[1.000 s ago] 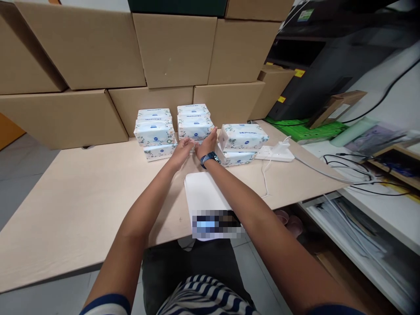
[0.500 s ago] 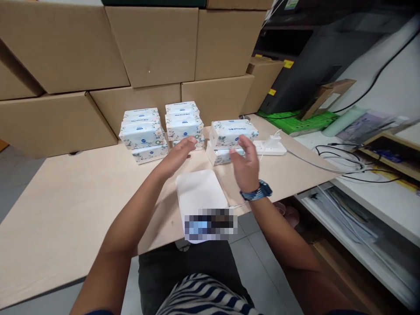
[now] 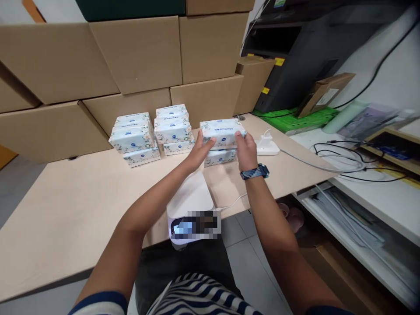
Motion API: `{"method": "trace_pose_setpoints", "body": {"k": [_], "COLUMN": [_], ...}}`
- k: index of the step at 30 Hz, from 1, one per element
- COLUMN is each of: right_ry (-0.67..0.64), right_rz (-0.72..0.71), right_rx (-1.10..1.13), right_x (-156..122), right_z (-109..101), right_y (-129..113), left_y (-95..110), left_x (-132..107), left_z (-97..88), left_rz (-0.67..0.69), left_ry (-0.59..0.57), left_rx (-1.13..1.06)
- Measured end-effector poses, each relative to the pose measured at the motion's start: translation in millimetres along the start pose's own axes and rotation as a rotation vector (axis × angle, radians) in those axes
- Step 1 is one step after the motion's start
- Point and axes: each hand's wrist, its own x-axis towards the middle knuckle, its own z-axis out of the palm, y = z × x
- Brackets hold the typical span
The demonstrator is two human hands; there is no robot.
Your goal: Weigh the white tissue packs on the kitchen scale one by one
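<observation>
Left hand (image 3: 201, 151) and right hand (image 3: 246, 152) clasp the top tissue pack (image 3: 222, 130) by its ends, perhaps barely lifted. The scale (image 3: 189, 197) sits bare.

top pack (image 3: 223, 130) on lower pack (image 3: 219, 157) | scale (image 3: 188, 197) before them | power strip (image 3: 266, 148) right | boxes (image 3: 138, 52) behind

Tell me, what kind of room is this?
Probably a stockroom or packing office: cardboard boxes stacked behind the table, tissue packs piled on it, a white scale near its edge.

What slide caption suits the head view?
Left hand and right hand hold the top tissue pack of two.
</observation>
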Motion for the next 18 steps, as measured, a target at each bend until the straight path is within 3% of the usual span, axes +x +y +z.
{"method": "trace_pose_setpoints", "body": {"k": [2, 6, 10, 13, 18], "right_ry": [0.015, -0.089, -0.215, -0.255, -0.255], "right_rz": [-0.012, -0.159, -0.211, -0.223, -0.243], "right_rx": [0.042, 0.094, 0.15, 0.152, 0.125], "right_x": [-16, -65, -103, -111, -107], "right_z": [-4, -12, -4, 7, 16], "right_y": [-24, -78, -103, -102, -103], "left_y": [9, 34, 43, 39, 40], "left_x": [-21, -90, -144, -157, -152], "left_z": [-5.2, -28.4, -54.8, -66.5, -69.3], "left_rz": [0.023, 0.227, 0.283, 0.278, 0.265], "left_ry": [-0.005, -0.057, -0.079, -0.057, -0.024], "left_rx": [0.008, 0.067, 0.083, 0.111, 0.096]}}
